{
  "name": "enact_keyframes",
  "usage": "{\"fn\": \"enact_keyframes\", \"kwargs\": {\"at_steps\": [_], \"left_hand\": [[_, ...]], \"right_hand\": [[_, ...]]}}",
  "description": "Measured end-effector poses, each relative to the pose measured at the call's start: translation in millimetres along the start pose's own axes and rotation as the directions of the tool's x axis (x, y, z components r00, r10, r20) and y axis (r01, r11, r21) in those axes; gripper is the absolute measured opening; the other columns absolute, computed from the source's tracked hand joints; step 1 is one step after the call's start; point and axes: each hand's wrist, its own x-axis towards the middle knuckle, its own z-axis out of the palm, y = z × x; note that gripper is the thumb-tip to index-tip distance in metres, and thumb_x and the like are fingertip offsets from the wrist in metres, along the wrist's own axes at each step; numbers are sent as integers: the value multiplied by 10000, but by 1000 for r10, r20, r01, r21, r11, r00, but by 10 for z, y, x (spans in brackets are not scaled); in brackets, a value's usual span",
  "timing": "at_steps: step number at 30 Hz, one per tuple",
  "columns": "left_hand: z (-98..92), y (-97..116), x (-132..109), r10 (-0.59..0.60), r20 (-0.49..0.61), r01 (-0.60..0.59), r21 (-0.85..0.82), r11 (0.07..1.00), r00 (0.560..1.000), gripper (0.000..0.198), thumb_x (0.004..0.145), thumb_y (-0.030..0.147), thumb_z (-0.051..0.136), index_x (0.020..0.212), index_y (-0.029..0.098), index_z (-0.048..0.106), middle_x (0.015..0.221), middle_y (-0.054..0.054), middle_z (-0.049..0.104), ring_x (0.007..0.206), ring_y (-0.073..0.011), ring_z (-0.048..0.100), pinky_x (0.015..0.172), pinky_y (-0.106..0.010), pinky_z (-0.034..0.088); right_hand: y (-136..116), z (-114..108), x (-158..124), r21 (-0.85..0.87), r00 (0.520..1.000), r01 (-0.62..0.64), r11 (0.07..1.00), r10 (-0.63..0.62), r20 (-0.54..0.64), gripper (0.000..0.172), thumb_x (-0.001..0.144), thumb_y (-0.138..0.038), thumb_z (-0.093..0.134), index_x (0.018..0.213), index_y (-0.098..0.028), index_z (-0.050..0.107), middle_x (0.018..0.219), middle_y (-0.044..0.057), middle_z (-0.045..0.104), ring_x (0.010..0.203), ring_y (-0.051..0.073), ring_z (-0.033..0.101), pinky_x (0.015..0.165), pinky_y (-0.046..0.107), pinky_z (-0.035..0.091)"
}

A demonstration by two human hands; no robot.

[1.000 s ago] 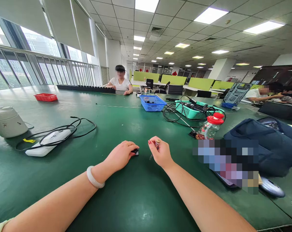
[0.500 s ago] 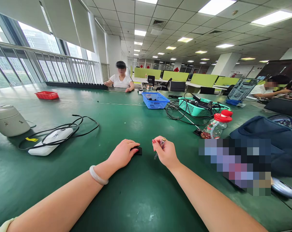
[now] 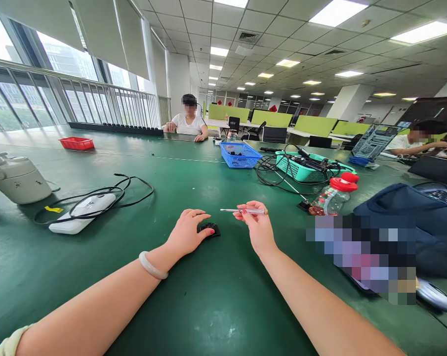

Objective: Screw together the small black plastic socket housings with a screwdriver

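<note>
A slim screwdriver [image 3: 255, 211] with a clear, pinkish handle and a thin metal shaft is pinched in the fingers of my right hand [image 3: 260, 227]. It lies almost level above the table, its tip pointing left toward my other hand. On the green tabletop, my left hand [image 3: 186, 231] grips a small flat black part [image 3: 215, 229] with its thumb on top and its fingers at the far side. Part of that black piece is hidden under the hand, and its exact kind is unclear.
To the left lie a white power bank [image 3: 84, 212] with a black cable and a beige pot-like container [image 3: 21, 180]. Ahead are a blue basket [image 3: 241, 157] and a teal basket [image 3: 301, 170] of cables. A red-lidded jar [image 3: 332, 197] and dark bag [image 3: 408, 222] stand right. One person [image 3: 189, 121] sits opposite.
My right hand has turned the screwdriver from a steep downward tilt to nearly level, tip leftward. The fingers of my left hand have lifted slightly, showing more of the black part.
</note>
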Motion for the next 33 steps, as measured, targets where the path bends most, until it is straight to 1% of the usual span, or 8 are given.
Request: {"fn": "enact_keyframes", "kwargs": {"at_steps": [5,10,13,19,23,25,28,33], "left_hand": [[-8,9,-2,-29,36,30,-27,999,999,466,772,480,679,1183,262,666,1311,-56,599,1307,-307,423,1133,-508,385],[9,-3,11,5,52,-5,-9,1000,999,320,784,460,667,1059,306,725,1275,-43,613,1288,-318,428,1125,-539,383],[23,-16,13,24,50,-23,-6,1000,998,315,811,429,642,1085,291,716,1274,-52,616,1277,-310,434,1129,-541,377],[24,-17,-5,79,50,-78,-18,997,996,317,861,327,570,1144,247,686,1234,-70,647,1230,-284,487,1110,-503,409],[21,-7,-13,111,45,-110,-40,993,993,310,862,317,558,1134,236,685,1166,-73,683,1175,-276,532,1084,-488,434],[22,-4,-17,108,42,-107,-44,993,993,317,864,327,553,1137,229,681,1158,-76,689,1170,-277,537,1076,-485,438],[18,6,-23,87,72,-83,-56,995,994,351,867,330,536,1182,227,654,1152,-67,695,1153,-273,548,1057,-469,450],[3,26,-28,56,80,-51,-60,997,995,352,850,332,540,1173,241,645,1112,-61,703,1133,-271,568,1011,-442,484]], "right_hand": [[-29,11,-60,-75,995,71,995,-65,80,367,781,-440,701,992,-242,475,891,9,710,689,157,699,773,401,592],[-29,16,-103,-135,981,111,985,-87,172,362,815,-453,669,1034,-249,465,914,16,709,712,163,706,783,398,597],[-42,22,-130,-169,975,117,979,-81,207,367,820,-451,663,1053,-250,464,922,22,713,714,165,710,793,400,599],[-46,15,-152,-226,965,143,964,-85,250,304,844,-416,632,1047,-237,493,921,36,705,715,162,701,784,396,596],[-35,10,-155,-230,958,147,962,-81,277,244,851,-406,620,993,-233,521,923,40,702,726,158,695,793,385,593],[-41,12,-159,-240,956,149,959,-78,281,240,849,-405,621,989,-234,526,926,43,705,736,161,696,797,385,588],[-52,14,-160,-277,955,148,949,-64,289,244,854,-397,618,1012,-235,529,961,54,709,772,172,699,818,394,576],[-27,4,-146,-315,961,150,937,-63,270,326,854,-390,627,1112,-244,493,985,61,721,861,190,702,882,415,549]]}}
